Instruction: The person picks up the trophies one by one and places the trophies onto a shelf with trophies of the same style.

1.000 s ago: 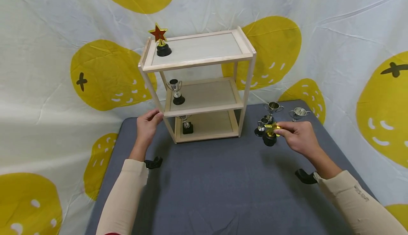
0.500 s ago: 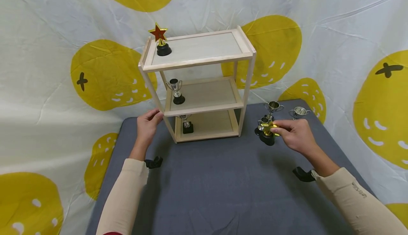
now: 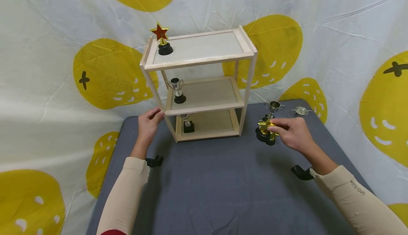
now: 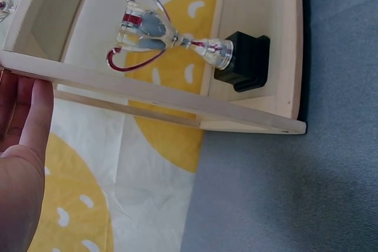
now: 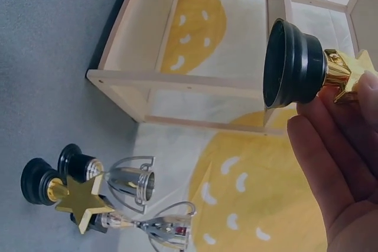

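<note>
My right hand pinches a gold star trophy by its star, black round base pointing down, above the right part of the table. In the right wrist view another gold star trophy stands beside two silver cup trophies. The fingers of my left hand grip the left front post of a three-tier wooden shelf. On its top tier, at the left, stands a red-faced star trophy. A silver cup trophy is on the middle tier, and another silver cup with a square black base is on the bottom one.
Behind the right hand, a silver cup and a wider silver cup stand near the table's back right corner. The grey-covered table reaches a patterned cloth wall at the back.
My right hand has moved slightly left and up with the star trophy, which now overlaps the small silver cup in the head view. The left hand has stayed at the shelf post.
</note>
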Demonstrator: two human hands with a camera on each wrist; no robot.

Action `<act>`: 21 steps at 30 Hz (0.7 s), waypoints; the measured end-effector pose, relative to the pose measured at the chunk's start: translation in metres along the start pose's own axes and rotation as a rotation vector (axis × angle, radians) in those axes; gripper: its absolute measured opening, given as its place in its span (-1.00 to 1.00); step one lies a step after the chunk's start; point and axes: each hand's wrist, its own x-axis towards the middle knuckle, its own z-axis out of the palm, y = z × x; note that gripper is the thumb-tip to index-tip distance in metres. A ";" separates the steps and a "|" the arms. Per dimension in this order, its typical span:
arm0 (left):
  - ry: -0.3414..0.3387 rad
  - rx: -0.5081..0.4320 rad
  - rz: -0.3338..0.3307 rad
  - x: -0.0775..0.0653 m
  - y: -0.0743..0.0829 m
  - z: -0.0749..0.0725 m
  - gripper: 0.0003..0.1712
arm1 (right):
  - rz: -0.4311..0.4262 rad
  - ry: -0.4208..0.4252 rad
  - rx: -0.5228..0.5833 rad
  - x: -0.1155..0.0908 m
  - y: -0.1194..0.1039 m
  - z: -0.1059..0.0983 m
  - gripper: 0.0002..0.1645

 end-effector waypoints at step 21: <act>0.000 0.051 -0.010 -0.001 0.002 0.000 -0.55 | 0.074 -0.144 0.189 0.012 -0.010 0.000 -0.78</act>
